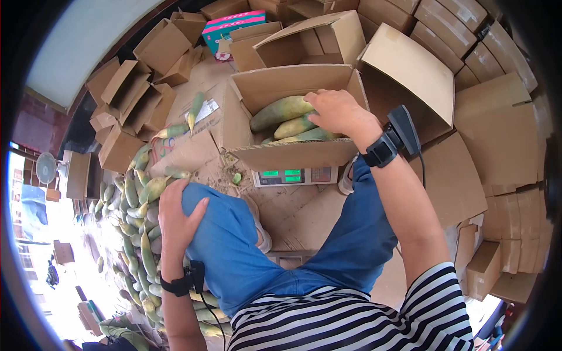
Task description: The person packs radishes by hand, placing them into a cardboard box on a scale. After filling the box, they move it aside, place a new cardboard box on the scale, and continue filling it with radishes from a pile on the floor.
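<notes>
An open cardboard box [275, 153] stands on a digital scale [294, 175] in front of me, with several green-yellow mangoes [281, 111] inside. My right hand [339, 112] reaches into the box and rests on the mangoes at its right side, fingers curled over one of them. My left hand [177, 217] lies flat on my left knee, fingers spread, holding nothing. Both wrists carry black bands with small devices.
A heap of loose mangoes [137, 234] lies on the floor to my left. Empty open boxes [132, 99] are piled at the back left, flat and sealed cartons [497, 134] stack up on the right. A pink-and-teal box [231, 24] sits at the back.
</notes>
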The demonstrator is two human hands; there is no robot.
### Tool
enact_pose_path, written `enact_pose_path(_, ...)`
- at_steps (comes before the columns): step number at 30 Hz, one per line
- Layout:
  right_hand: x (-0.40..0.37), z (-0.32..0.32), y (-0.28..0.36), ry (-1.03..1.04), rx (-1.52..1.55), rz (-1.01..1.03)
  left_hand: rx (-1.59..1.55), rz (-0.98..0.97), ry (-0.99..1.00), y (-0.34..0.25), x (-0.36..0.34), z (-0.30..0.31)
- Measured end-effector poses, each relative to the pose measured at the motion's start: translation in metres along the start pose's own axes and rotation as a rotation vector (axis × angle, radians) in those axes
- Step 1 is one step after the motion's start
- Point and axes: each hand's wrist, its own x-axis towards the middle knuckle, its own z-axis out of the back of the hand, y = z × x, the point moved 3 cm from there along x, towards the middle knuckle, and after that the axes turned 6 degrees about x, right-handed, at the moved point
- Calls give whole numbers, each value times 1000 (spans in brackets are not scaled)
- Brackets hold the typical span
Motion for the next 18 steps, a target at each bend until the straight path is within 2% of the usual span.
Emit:
enact_pose_path(4, -1, -5, 17, -8, -29, 93, 20, -18, -9, -1, 0, 1)
enact_pose_path(6, -2, -9, 31, 19, -27, 100, 19, -93, -39, 5, -1, -3)
enact_pose_path(8, -6, -13, 51, -9, 75, 130, 31, -105, -38, 4, -1, -2)
enact_pose_path(10, -8, -19, 74, -176, 184, 279, 23, -110, -52, 4, -2, -5)
enact_pose_path(13, -13, -13, 108, -269, 153, 403, 52, -74, 3, 3, -1, -7)
enact_pose_path(15, -13, -13, 117, -184, 150, 421, -54, -99, 77, 1, -1, -7)
enact_pose_path(16, -11, -15, 120, -103, 144, 405, -48, -79, 63, 3, -2, -5)
enact_pose_path(18, -10, -15, 129, -25, 159, 433, -313, -166, -18, 6, -10, 0)
